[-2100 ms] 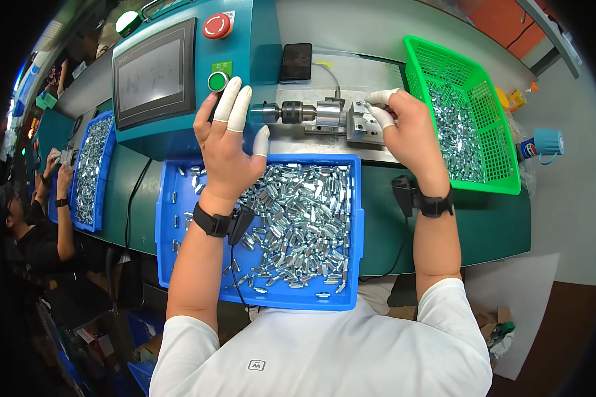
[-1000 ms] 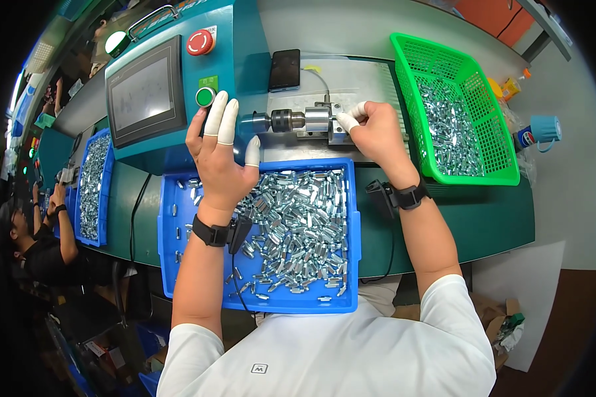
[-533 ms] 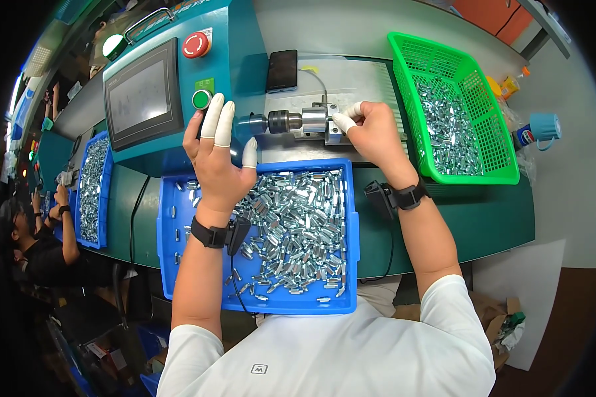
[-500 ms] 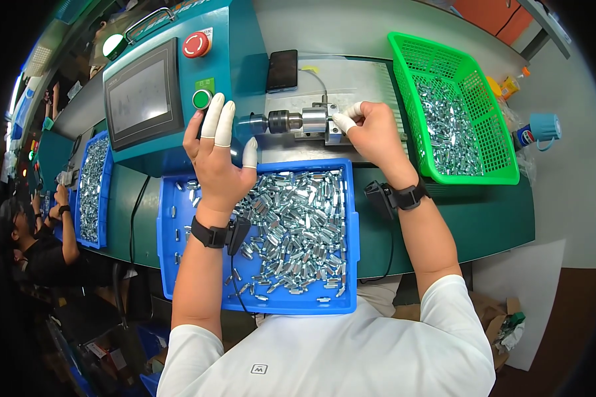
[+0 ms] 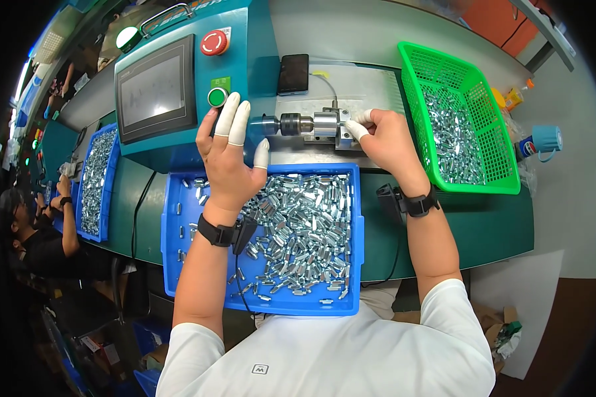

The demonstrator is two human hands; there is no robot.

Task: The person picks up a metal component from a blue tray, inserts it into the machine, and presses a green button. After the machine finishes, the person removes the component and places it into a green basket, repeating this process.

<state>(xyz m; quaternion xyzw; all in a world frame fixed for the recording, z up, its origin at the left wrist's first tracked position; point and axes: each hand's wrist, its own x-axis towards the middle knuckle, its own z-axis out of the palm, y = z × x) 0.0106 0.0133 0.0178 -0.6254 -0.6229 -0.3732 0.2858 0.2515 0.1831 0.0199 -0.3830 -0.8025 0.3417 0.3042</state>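
My left hand (image 5: 232, 162) is raised with its fingers stretched, white finger cots on several of them. Its fingertips are at the lower edge of a green push button (image 5: 217, 97) on the teal machine (image 5: 261, 53); whether they press it I cannot tell. My right hand (image 5: 385, 137) pinches at the right end of a metal fixture block (image 5: 343, 128), also in white finger cots. What lies between its thumb and finger is hidden. Left of the block, a chuck (image 5: 291, 124) lines up with a silver cylinder (image 5: 324, 124). Below, a blue tray (image 5: 359, 264) holds many small metal fittings (image 5: 304, 231).
A green basket (image 5: 467, 188) with more metal fittings stands at the right. Behind the fixture lies a black phone (image 5: 293, 73). The machine carries a touchscreen (image 5: 153, 92) and a red emergency stop button (image 5: 214, 43). At the far left, a person (image 5: 46, 231) sits near another blue tray (image 5: 102, 231).
The whole view has shifted slightly, with the machine and trays lower and further right. Both hands keep nearly the same places at the button and the fixture.
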